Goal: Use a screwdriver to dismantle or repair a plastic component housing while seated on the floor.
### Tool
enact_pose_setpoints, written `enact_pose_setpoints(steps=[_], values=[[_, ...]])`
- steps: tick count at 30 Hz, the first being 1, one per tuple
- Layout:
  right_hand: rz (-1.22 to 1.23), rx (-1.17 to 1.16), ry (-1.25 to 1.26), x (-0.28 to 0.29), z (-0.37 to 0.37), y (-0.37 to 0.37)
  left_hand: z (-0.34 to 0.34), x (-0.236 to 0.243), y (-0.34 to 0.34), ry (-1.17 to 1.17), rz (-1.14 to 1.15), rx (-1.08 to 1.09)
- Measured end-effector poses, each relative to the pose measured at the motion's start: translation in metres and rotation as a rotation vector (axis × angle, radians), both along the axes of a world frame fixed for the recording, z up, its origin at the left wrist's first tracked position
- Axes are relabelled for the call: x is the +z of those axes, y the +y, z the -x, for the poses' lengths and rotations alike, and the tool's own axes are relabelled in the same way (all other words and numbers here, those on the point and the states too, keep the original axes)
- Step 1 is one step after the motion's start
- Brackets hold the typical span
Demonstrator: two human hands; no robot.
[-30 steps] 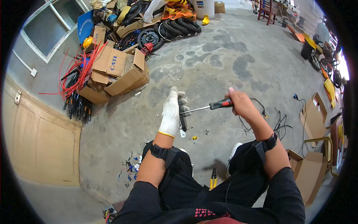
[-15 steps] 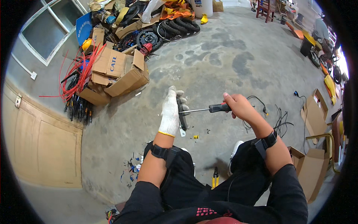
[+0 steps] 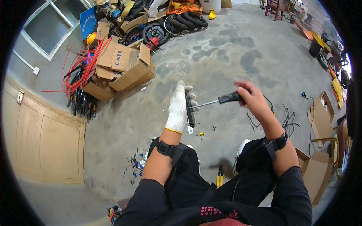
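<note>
Holding: left hand, in a white glove, pinching the black part between palm and fingers.
Black part: above the floor, long side roughly in line with the forearm.
Screwdriver: nearly level, tip at the black part.
Right hand: bare, thumb at the handle's end, fingers partly spread; cannot tell whether it grips.
Pliers: on the floor, between the feet.

We record a dark-stained grey floor, a tan panelled door, a white-framed window and a reddish chair.
</note>
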State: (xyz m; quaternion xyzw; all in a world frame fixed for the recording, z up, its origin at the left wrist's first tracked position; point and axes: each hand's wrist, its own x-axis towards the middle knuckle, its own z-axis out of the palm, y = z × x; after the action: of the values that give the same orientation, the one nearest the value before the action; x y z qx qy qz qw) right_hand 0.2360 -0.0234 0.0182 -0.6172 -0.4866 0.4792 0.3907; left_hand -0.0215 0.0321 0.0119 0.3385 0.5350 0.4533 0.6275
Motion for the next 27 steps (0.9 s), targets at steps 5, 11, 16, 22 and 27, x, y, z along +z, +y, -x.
enact_pose_setpoints(steps=[5, 11, 16, 22, 27], values=[[-0.417, -0.102, 0.19, 0.023, 0.014, -0.007, 0.004, 0.002, 0.0, 0.006, -0.017, 0.019], [-0.484, -0.044, 0.067, 0.018, 0.006, -0.012, 0.0, 0.002, -0.001, 0.0, -0.044, 0.017], [-0.551, -0.04, 0.193, 0.01, -0.001, -0.002, 0.0, 0.003, 0.0, -0.003, -0.028, 0.001], [-0.439, -0.041, 0.233, 0.0, 0.002, -0.004, -0.002, -0.001, 0.001, -0.008, 0.0, 0.007], [-0.059, -0.007, 0.322, 0.018, -0.008, -0.005, -0.004, 0.003, 0.0, -0.012, 0.014, -0.01]])
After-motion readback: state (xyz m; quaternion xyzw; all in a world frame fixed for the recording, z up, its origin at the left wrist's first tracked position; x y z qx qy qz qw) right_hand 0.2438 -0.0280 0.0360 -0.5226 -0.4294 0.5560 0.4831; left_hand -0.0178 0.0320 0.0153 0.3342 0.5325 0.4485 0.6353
